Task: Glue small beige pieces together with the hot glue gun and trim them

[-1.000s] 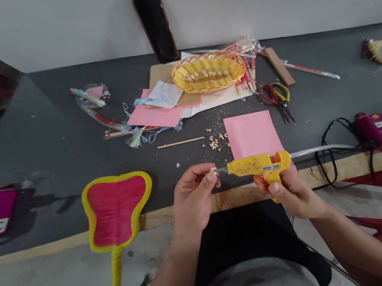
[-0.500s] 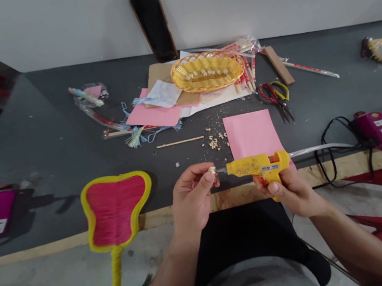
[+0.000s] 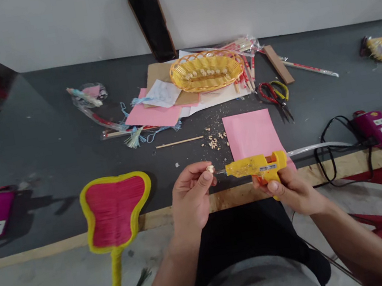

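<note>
Left hand [image 3: 192, 194] and right hand [image 3: 296, 191] both sit slightly farther left than a second earlier, above the table's [image 3: 49, 152] front edge.
Left thumb and fingers pinch a tiny wooden piece [image 3: 210, 169]; right fingers wrap the handle of a yellow glue gun [image 3: 253, 165], its nozzle [image 3: 221, 172] pointing at the piece, contact too small to tell. If hot, the nozzle could burn those close fingertips should either hand waver; a hard squeeze could flood the piece. Left elbow could knock the pink fan [image 3: 114, 209], whose handle overhangs the front edge.
</note>
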Tool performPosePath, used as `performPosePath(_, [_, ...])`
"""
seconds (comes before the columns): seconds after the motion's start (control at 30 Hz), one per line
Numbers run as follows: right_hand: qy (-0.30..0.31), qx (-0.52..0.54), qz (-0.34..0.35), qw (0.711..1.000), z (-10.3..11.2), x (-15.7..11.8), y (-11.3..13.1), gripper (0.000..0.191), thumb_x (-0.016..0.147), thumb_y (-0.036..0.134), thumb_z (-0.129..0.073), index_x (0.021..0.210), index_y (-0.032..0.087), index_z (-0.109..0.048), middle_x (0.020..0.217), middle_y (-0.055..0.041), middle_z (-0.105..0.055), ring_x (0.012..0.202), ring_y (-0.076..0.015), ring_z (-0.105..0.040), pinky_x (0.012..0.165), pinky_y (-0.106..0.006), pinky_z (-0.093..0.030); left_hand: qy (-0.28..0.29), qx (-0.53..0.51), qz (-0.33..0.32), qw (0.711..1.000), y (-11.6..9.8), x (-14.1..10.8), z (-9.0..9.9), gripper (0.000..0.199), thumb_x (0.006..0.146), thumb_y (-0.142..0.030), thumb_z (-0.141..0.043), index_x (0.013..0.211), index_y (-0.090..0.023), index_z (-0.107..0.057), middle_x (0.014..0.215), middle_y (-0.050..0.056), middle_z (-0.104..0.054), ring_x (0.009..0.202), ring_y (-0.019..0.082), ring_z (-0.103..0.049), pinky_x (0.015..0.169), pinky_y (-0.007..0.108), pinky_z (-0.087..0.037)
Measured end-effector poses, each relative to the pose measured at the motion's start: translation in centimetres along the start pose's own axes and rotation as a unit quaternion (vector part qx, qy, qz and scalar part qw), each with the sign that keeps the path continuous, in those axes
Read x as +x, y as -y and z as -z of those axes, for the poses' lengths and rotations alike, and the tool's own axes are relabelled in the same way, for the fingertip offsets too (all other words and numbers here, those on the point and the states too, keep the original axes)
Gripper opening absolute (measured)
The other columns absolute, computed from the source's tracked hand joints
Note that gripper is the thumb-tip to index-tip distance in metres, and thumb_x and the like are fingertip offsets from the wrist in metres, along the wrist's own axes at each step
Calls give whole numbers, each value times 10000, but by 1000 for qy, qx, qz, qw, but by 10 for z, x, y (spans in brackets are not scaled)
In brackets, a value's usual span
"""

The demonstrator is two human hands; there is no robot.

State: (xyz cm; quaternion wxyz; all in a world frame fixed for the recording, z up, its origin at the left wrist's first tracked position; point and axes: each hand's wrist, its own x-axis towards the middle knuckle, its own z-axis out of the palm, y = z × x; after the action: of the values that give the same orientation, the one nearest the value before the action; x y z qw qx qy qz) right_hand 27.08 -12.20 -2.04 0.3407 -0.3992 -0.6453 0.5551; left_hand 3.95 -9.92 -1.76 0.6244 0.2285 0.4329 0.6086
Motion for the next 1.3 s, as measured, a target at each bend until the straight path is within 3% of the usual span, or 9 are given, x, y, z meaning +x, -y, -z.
performPosePath(0.33, [-216,20,-94,972,48,57,5,388,882,579,-623,955,207,-538,695,22,-596,585,-110,-562,522,-219,-441,-2,-16,-17,1000,-4,2,11,238,610,-304,-916,792,-221,-787,755,6,-693,604,74,-577,558,192,-502])
performPosePath(0.53, [-182,-75,-107,975,63,68,-16,502,874,469,-626,1277,205,-487,955,-47,-679,732,-152,-642,615,-269,-522,-5,-13,1,1000,-5,1,18,255,603,-312,-919,791,-206,-784,711,6,-673,601,79,-578,556,191,-504])
performPosePath(0.6, [-204,-206,-118,950,67,61,-19,535,880,422,-605,1340,189,-463,1059,-99,-700,816,-202,-676,681,-331,-550,-8,-12,3,1000,-5,1,21,253,602,-303,-919,792,-204,-784,702,4,-671,600,77,-582,562,188,-510])
performPosePath(0.7, [-236,-435,-128,859,67,55,-11,393,880,319,-588,1241,162,-588,1069,-139,-715,858,-268,-689,768,-427,-550,-11,-12,8,1000,-5,2,25,253,596,-291,-921,789,-203,-783,692,1,-668,599,77,-586,562,183,-511])
performPosePath(0.73, [-232,-488,-111,834,65,55,-6,325,889,289,-573,1181,160,-633,1066,-143,-716,869,-279,-687,792,-441,-544,-11,-13,10,1000,-5,2,25,253,594,-290,-921,788,-205,-783,688,-1,-668,598,78,-586,559,182,-509])
performPosePath(0.8, [-206,-538,-39,816,57,63,5,257,920,248,-535,1119,166,-676,1094,-137,-712,939,-282,-675,848,-431,-531,-10,-16,12,1000,-5,3,25,253,594,-290,-921,790,-211,-783,683,-2,-670,595,80,-588,555,182,-507])
performPosePath(0.93, [-86,-537,81,835,32,101,14,235,979,219,-496,1056,169,-712,1073,-101,-726,1026,-237,-633,949,-362,-473,-1,-18,15,1000,-3,1,22,243,605,-292,-915,793,-215,-782,688,-1,-679,588,77,-588,553,178,-499])
performPosePath(1.1, [18,-601,55,797,9,147,7,245,988,197,-491,951,178,-732,1009,-90,-721,931,-233,-544,844,-344,-406,7,-8,20,1000,-3,-4,22,221,637,-294,-896,805,-212,-779,692,3,-678,598,83,-585,566,190,-493])
performPosePath(1.3, [63,-629,-4,775,2,159,13,225,988,203,-503,955,191,-726,1022,-77,-711,970,-239,-519,793,-342,-361,-1,5,24,1000,-4,-4,27,225,642,-304,-889,808,-207,-771,693,1,-673,600,88,-584,571,202,-488])
